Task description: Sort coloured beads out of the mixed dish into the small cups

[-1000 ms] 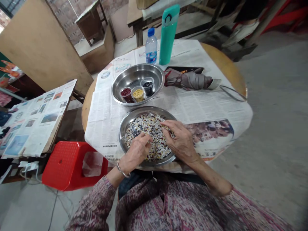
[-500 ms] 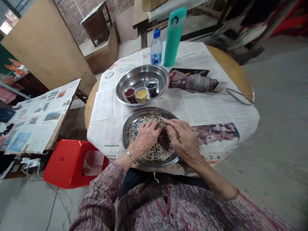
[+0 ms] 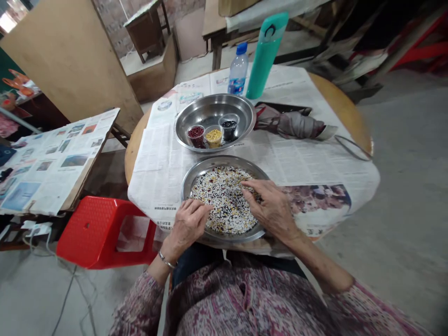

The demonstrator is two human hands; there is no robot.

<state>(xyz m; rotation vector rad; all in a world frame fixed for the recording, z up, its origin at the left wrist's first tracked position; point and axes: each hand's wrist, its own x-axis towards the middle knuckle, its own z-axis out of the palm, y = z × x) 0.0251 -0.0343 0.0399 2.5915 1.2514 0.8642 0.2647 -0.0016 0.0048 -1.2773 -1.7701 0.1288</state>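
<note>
A steel basin in front of me holds a spread of white grains mixed with yellow, black and dark red beans. At its left rim is my left hand, fingers curled together and thumb pressed near them; what they hold, if anything, is hidden. Over the right side of the grains hovers my right hand, thumb and forefinger apart, nothing visible between them. Behind stands a second steel basin with three clear cups: dark red beans, yellow beans and black beans.
Newspaper covers the round table. A water bottle and a tall green flask stand at the back. To the right lies a folded grey umbrella. A red stool and another newspaper-covered table are at the left.
My hands have moved apart. The left has drawn back toward the near left rim; the right stays on the right side. The dark clump between them is gone from view, and the grains lie flatter.
</note>
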